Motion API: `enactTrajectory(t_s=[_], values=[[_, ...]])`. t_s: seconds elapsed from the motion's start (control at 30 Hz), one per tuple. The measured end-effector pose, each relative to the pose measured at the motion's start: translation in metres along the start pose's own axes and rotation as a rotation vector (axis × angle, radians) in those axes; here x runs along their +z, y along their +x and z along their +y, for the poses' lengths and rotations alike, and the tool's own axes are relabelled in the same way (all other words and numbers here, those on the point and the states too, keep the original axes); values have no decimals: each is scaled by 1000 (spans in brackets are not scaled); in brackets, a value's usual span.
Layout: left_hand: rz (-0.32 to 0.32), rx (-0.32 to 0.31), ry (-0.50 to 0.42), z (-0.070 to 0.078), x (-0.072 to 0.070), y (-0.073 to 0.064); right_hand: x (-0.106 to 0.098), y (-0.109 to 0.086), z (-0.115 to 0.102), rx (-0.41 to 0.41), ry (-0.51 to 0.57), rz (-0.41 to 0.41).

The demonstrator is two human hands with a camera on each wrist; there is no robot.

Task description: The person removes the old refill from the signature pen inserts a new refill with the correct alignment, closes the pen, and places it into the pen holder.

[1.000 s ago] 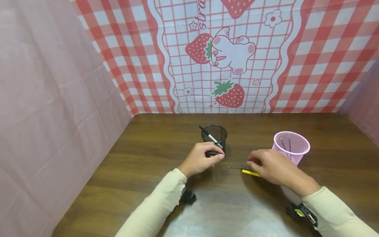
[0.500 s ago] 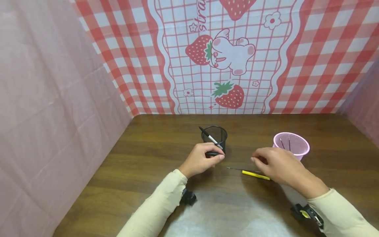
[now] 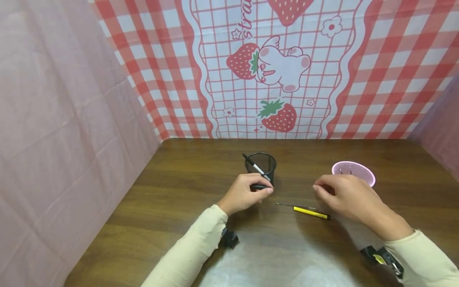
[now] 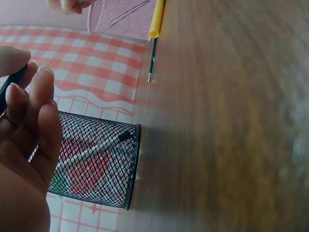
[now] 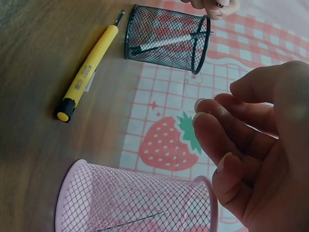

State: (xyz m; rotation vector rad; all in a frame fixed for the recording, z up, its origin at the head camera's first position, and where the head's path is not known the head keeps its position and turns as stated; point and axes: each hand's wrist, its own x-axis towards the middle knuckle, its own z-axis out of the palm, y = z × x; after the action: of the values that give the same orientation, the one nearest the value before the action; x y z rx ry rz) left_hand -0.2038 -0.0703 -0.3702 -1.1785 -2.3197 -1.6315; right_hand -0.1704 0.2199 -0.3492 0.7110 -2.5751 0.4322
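Head: a black piece is pinched by the left hand before a black cup; a yellow barrel and thin refill are laid on the counter between the hands. Left wrist: the refill's tip is shown past the barrel. Right wrist: the right hand is loosely curled, thumb and fingertips apart, near a pink cup.

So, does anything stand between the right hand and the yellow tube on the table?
Nothing visible blocks the right hand from the yellow tube. The thin refill lies close along the tube's far side, not on top, though the hand might brush it. The pink cup stands beyond the hand, outside that path.
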Motion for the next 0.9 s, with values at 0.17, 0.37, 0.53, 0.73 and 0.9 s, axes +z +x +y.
enactTrajectory(t_s=[0.17, 0.37, 0.53, 0.73, 0.9], values=[[-2, -19, 2, -6, 2, 0, -1, -2, 2, 5, 3, 23], [-3, -26, 4, -10, 4, 0, -2, -3, 3, -37, -1, 148], [-11, -7, -7, -1, 2, -1, -7, -1, 6, -52, -13, 186], [-19, -10, -2, -25, 5, 1, -16, 2, 7, 31, -21, 139], [-25, -8, -1, -36, 6, 1, -24, 3, 12, 76, -21, 112]])
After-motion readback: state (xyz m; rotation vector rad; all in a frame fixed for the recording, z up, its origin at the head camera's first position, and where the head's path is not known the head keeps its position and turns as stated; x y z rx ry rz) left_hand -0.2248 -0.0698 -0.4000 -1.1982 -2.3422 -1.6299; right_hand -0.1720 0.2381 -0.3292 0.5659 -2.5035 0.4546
